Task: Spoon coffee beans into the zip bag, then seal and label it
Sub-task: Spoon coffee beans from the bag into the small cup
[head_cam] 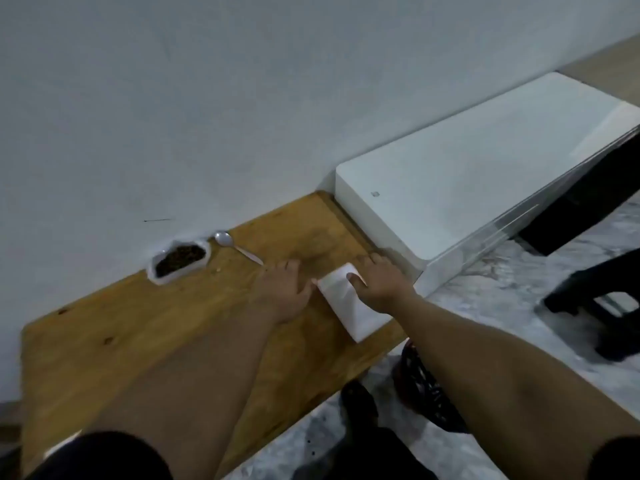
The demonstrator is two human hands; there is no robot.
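Note:
A white zip bag (349,311) lies flat on the wooden table (138,327) near its right edge. My left hand (285,287) rests on the table at the bag's left edge, fingers straight. My right hand (375,284) lies flat on the bag's far end, thumb pressing on it. At the back left, an open white bag of coffee beans (178,259) stands by the wall. A metal spoon (233,245) lies just right of it, bowl toward the wall.
A large white box-shaped appliance (467,178) sits against the table's right end by the wall. A dark stool (595,306) stands on the marbled floor at right. A dark basket-like object (420,386) sits below the table's front edge.

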